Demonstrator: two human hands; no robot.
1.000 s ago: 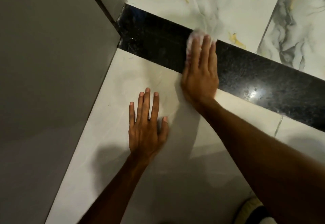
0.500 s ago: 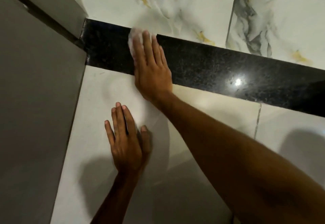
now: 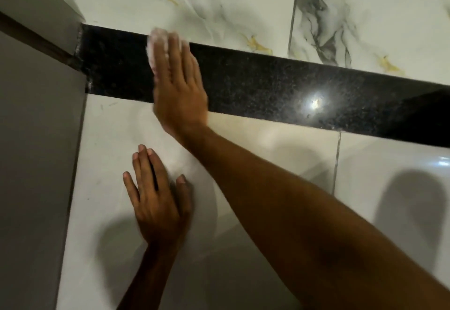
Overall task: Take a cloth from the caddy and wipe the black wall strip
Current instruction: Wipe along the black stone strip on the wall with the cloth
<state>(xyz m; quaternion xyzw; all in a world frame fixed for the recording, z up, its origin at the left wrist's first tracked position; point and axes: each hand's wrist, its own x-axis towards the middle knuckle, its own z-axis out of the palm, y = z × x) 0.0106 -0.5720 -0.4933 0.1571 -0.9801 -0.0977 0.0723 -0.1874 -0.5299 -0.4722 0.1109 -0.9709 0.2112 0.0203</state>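
Cloth (image 3: 157, 42) mostly hidden under right hand (image 3: 179, 90), fingertips motion-blurred. Strip (image 3: 267, 86) ran off right edge. Both forearms cut off at bottom.

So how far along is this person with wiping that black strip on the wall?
Done: the cloth is out and under the right hand. In hand: it is pressed flat on the black wall strip near the left corner, with the left hand braced on the tile below. Left: I can't tell which stretches are wiped.
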